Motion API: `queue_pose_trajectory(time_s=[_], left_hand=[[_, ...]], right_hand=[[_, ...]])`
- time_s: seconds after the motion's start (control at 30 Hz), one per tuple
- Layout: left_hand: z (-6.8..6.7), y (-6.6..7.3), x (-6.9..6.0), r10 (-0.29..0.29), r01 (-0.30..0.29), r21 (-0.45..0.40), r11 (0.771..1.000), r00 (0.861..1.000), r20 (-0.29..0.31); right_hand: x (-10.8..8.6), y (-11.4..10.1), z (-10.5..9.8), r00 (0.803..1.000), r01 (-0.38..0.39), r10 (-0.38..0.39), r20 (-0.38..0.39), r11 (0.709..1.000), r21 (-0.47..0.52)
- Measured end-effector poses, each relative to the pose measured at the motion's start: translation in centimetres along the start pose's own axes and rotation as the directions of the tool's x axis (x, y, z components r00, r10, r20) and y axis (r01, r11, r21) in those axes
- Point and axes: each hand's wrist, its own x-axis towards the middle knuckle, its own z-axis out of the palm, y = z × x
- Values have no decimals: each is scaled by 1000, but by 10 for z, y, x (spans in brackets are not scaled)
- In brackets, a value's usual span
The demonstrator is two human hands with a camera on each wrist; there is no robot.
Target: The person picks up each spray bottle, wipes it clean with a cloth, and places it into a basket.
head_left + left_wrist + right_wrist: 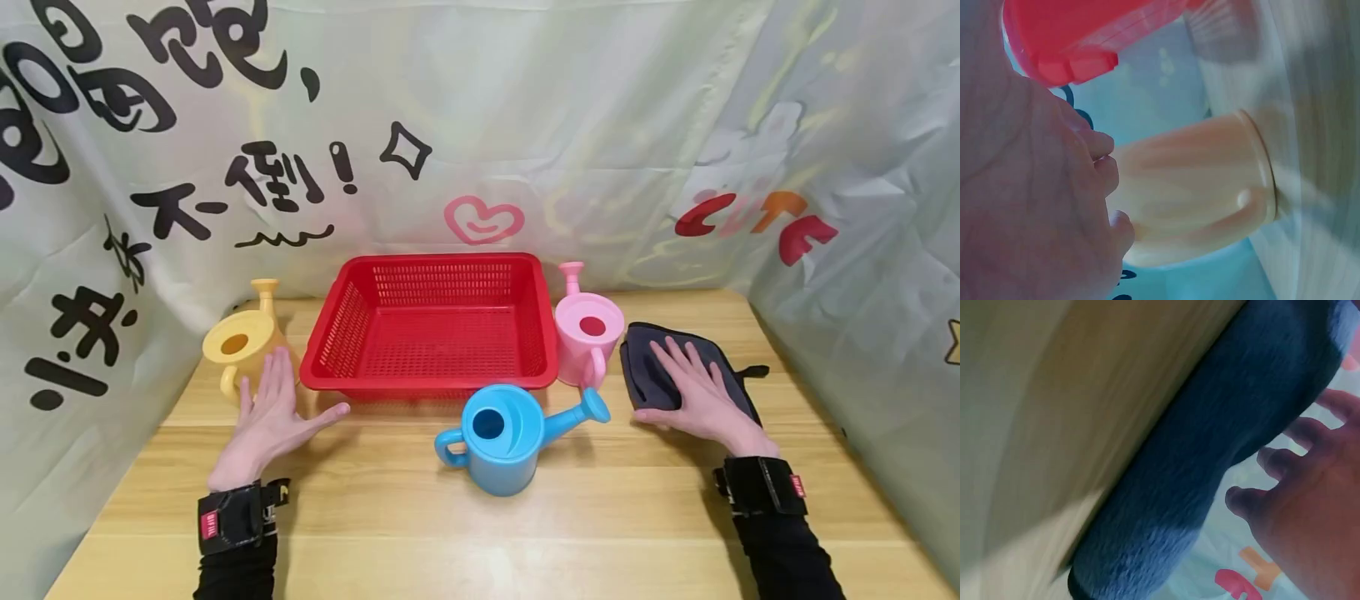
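Observation:
My left hand (270,417) is spread with straight fingers just in front of the yellow watering can (238,335). In the left wrist view the fingertips overlap the side of that can (1191,181); whether they touch it I cannot tell. My right hand (701,396) lies flat-fingered over a folded dark grey towel (645,367) with black edging and a loop. Seen from the right wrist, the towel (1172,469) is thick and fuzzy, and the fingers extend over its top side. Neither hand grips anything.
A red perforated basket (429,383) stands at the back centre. To its right is a pink watering can (577,354). A blue watering can (504,467) stands upright in front of the basket, spout to the right. Printed cloth walls (585,117) enclose the wooden table (375,533).

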Motion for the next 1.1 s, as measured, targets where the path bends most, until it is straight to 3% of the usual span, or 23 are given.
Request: queue_pose_trajectory(time_s=[0.2, 0.37, 0.57, 0.73, 0.83, 0.97, 1.03, 1.1], left_hand=[[-6, 2, -5, 5, -5, -15, 1000, 1000, 0], [-8, 10, -9, 65, -65, -1, 998, 997, -51], [0, 23, -16, 181, -185, -9, 983, 970, -164], [5, 32, -20, 297, -302, 18, 953, 921, -252], [10, 38, -24, 365, -367, 40, 929, 893, -265], [20, 52, -30, 453, -454, 62, 889, 851, -268], [25, 61, -33, 503, -504, 72, 860, 818, -278], [30, 71, -36, 557, -561, 83, 824, 775, -297]], right_hand=[[0, 17, -2, 996, 61, -59, 74, 998, -26], [4, 26, -1, 993, 86, -79, 88, 993, -82], [6, 29, 2, 994, 93, -80, 74, 978, -188], [8, 27, 1, 988, 145, -155, -18, 953, -268], [7, 25, 1, 978, 161, -193, -85, 943, -291], [6, 23, 2, 978, 135, -177, -112, 942, -308], [5, 22, 2, 978, 122, -167, -126, 944, -308], [4, 18, 0, 973, 117, -168, -160, 951, -287]])
